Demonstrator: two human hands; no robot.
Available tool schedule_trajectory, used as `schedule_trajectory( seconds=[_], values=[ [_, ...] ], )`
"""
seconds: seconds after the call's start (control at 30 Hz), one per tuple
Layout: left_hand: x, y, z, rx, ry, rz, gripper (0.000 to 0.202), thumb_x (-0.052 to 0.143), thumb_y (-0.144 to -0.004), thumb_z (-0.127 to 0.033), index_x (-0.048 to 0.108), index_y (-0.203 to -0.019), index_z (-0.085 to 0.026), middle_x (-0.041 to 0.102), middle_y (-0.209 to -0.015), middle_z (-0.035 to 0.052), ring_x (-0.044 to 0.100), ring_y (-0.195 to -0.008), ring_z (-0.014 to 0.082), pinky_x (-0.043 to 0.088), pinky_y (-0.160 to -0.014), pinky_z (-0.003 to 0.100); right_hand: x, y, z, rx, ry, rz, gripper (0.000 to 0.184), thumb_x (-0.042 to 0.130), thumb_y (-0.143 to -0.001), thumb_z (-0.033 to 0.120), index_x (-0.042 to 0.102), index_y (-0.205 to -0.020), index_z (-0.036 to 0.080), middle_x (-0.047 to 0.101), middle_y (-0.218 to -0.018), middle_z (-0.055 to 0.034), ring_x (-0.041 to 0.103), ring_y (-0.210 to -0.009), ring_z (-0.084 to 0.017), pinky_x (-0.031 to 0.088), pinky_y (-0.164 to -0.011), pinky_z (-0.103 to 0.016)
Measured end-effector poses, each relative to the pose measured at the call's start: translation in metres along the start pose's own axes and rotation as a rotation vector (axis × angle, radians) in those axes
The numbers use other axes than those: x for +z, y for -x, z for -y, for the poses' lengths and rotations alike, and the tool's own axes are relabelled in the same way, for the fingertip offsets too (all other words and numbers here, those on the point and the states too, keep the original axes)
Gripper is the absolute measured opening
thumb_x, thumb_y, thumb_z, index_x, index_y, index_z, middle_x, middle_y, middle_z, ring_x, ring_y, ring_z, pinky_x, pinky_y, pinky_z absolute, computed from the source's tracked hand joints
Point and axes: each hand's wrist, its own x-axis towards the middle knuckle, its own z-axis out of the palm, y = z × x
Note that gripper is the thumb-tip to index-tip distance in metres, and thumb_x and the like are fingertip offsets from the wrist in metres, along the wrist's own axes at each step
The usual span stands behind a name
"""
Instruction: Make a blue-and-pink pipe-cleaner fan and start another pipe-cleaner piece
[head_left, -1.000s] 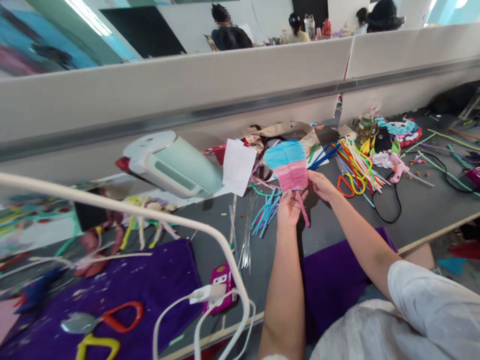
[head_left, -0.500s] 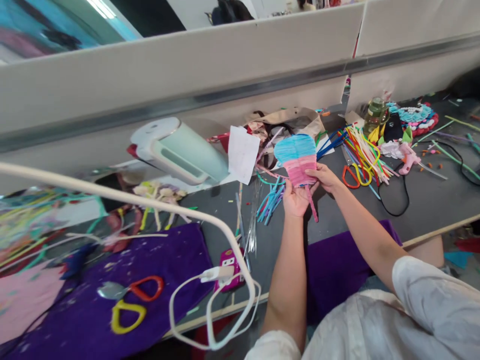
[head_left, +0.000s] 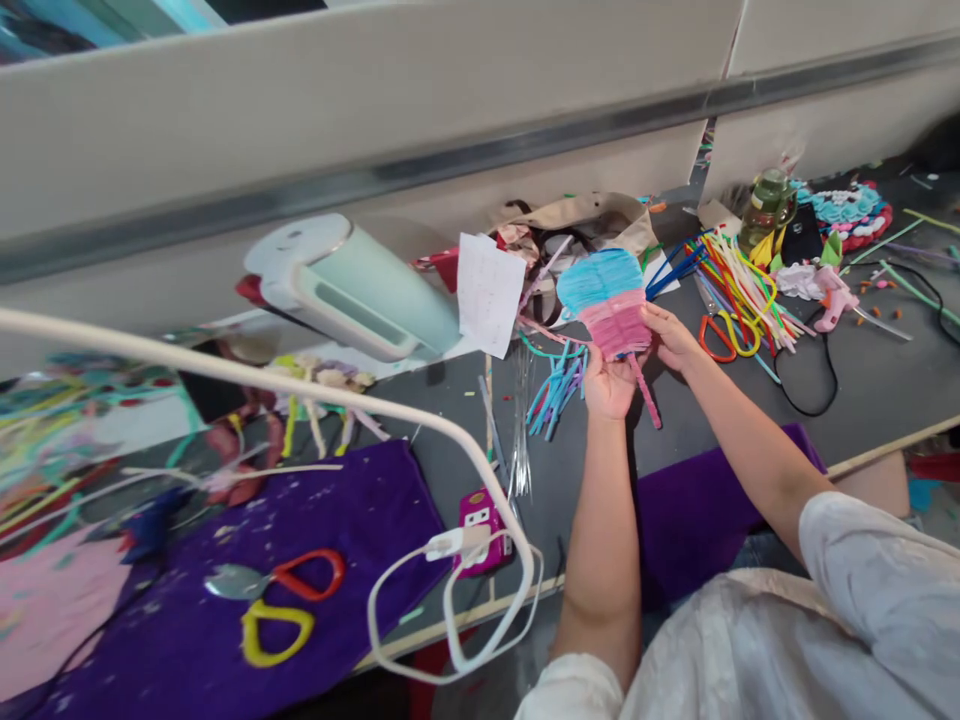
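Observation:
Both hands are on a flat craft piece made of pipe cleaners (head_left: 604,285), rounded and blue at the top, pink and narrower below. A pink fuzzy stem (head_left: 648,395) slants down from its lower edge. My left hand (head_left: 609,388) grips the bottom edge from below, its fingers partly behind the piece. At the lower right edge, my right hand (head_left: 669,338) pinches the pink part, thumb in front. Just left of my left hand lies a bunch of blue and purple pipe cleaners (head_left: 555,395). Beyond my right hand are orange-and-yellow-handled scissors (head_left: 731,335).
A white cable (head_left: 360,400) arches across the front to a pink power strip (head_left: 480,530). Scissors (head_left: 277,590) rest on a purple cloth (head_left: 360,500). A pale green lamp-like appliance (head_left: 367,280), white paper (head_left: 489,295), colored pipe cleaners (head_left: 750,290) and a pink glue gun (head_left: 834,300) are around.
The view has shifted, so the table contents sit slightly differently in the frame. Both hands keep hold of the craft piece, which looks slightly turned.

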Motion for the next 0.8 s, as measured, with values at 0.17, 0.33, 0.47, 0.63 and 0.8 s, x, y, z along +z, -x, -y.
schedule_trajectory(
  seconds=[0.17,0.33,0.47,0.63,0.8],
  values=[
    [-0.002,0.002,-0.005,0.083,0.124,0.144,0.060,0.034,-0.091,-0.070,0.067,-0.116,-0.026,0.071,-0.116,0.0076,0.057,-0.123,0.0258,0.048,-0.100,0.050,0.010,0.003,0.004,0.017,-0.057,-0.020,0.036,0.079,-0.070,0.043,0.067,-0.096,0.021,0.072,-0.083,0.0016,0.065,-0.073,-0.014,0.054,-0.069,-0.026],
    [-0.003,0.002,-0.003,0.035,0.143,0.078,0.065,0.030,-0.091,-0.071,0.068,-0.116,-0.024,0.071,-0.116,0.0077,0.058,-0.124,0.0249,0.047,-0.104,0.047,0.020,0.003,0.004,0.067,-0.139,-0.126,0.029,0.075,-0.074,0.044,0.064,-0.088,0.020,0.071,-0.076,0.0003,0.065,-0.070,-0.016,0.054,-0.062,-0.026],
    [0.000,0.000,0.002,-0.013,0.211,-0.006,0.058,0.032,-0.095,-0.064,0.066,-0.120,-0.024,0.071,-0.117,0.0082,0.060,-0.122,0.0261,0.044,-0.106,0.052,0.025,0.005,0.000,0.032,-0.109,-0.119,0.025,0.076,-0.074,0.037,0.066,-0.090,0.021,0.072,-0.080,0.0025,0.064,-0.069,-0.013,0.054,-0.065,-0.022],
    [0.003,0.000,-0.001,-0.030,0.248,-0.007,0.056,0.027,-0.097,-0.063,0.066,-0.121,-0.030,0.068,-0.126,0.0058,0.057,-0.126,0.0259,0.041,-0.108,0.056,0.023,0.003,0.000,0.073,-0.091,-0.122,0.031,0.063,-0.085,0.049,0.064,-0.104,0.025,0.073,-0.090,0.0018,0.067,-0.081,-0.015,0.055,-0.068,-0.025],
    [-0.001,-0.001,-0.005,-0.016,0.269,0.000,0.074,0.025,-0.087,-0.078,0.069,-0.116,-0.025,0.067,-0.126,0.0087,0.055,-0.127,0.0301,0.043,-0.106,0.055,0.016,-0.002,-0.003,0.150,-0.080,-0.102,0.044,0.048,-0.090,0.061,0.061,-0.110,0.025,0.073,-0.090,-0.0012,0.068,-0.084,-0.019,0.055,-0.064,-0.028]
  ],
)
